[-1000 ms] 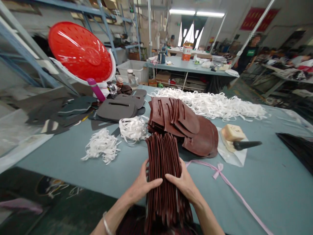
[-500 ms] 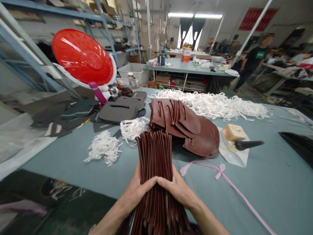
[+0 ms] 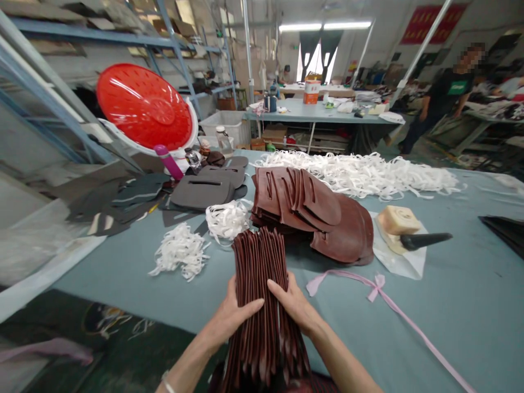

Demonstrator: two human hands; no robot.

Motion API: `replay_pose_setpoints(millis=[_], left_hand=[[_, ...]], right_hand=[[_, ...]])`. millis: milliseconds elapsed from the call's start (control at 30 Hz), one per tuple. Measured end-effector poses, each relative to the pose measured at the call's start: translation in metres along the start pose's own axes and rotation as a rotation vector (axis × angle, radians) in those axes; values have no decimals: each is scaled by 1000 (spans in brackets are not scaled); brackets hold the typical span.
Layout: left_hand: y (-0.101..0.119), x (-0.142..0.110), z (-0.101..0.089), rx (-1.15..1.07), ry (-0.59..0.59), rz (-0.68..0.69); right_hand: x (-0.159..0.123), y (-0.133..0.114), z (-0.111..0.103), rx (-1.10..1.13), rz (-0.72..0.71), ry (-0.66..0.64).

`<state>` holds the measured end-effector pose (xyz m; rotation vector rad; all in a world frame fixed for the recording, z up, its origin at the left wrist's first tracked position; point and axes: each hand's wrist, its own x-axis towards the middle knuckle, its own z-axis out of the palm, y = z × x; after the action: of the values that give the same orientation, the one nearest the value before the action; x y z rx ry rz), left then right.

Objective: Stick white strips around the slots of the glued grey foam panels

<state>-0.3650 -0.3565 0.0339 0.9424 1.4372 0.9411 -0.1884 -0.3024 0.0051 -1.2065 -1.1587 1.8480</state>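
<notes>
A thick bundle of dark brown leather pieces [image 3: 260, 262] stands on edge close to my body, at the front edge of the table. My left hand [image 3: 237, 311] wraps its left side, thumb lying across the folds. From the right, my right hand [image 3: 291, 300] presses against the bundle, its thumb set a little higher. The fingers behind the bundle are hidden. Just beyond lies a heap of brown leather pieces with slots [image 3: 295, 199], stacked and overlapping. Two small piles of white tape, one nearer [image 3: 182, 251] and one farther [image 3: 227, 219], lie to the left.
Along the far edge spreads a long heap of white tape [image 3: 368, 174]. At right are a yellowish block [image 3: 399, 221], a black-handled tool [image 3: 426, 240] and a pink ribbon [image 3: 409, 322]. Grey slotted pieces [image 3: 202, 191] and a red basket [image 3: 147, 109] stand left. A person [image 3: 444, 103] is at back right.
My thumbs, which met at the middle of the bundle, are now apart, the right one higher. The bundle sits slightly lower and narrower at the top. The person at back right has shifted right.
</notes>
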Motion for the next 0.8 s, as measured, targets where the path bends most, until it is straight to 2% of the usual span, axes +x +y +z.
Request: replay_pose_setpoints(millis=[133, 233, 333, 433, 600, 700, 800], left_hand=[[1, -3, -4, -60, -19, -66], [-2, -1, 0, -51, 48, -100], [-4, 3, 11, 31, 158, -71], [-1, 6, 16, 96, 169, -64], [6, 5, 8, 108, 114, -102], [6, 4, 5, 135, 156, -105], [2, 5, 7, 208, 250, -108]], right_hand=[[-8, 0, -3, 104, -30, -96], [-4, 10, -1, 69, -57, -34], [-1, 16, 0, -9, -118, 44], [-4, 15, -6, 39, -120, 3], [-12, 15, -18, 162, -96, -74], [-13, 20, -21, 170, -90, -72], [-11, 24, -23, 175, -88, -96]])
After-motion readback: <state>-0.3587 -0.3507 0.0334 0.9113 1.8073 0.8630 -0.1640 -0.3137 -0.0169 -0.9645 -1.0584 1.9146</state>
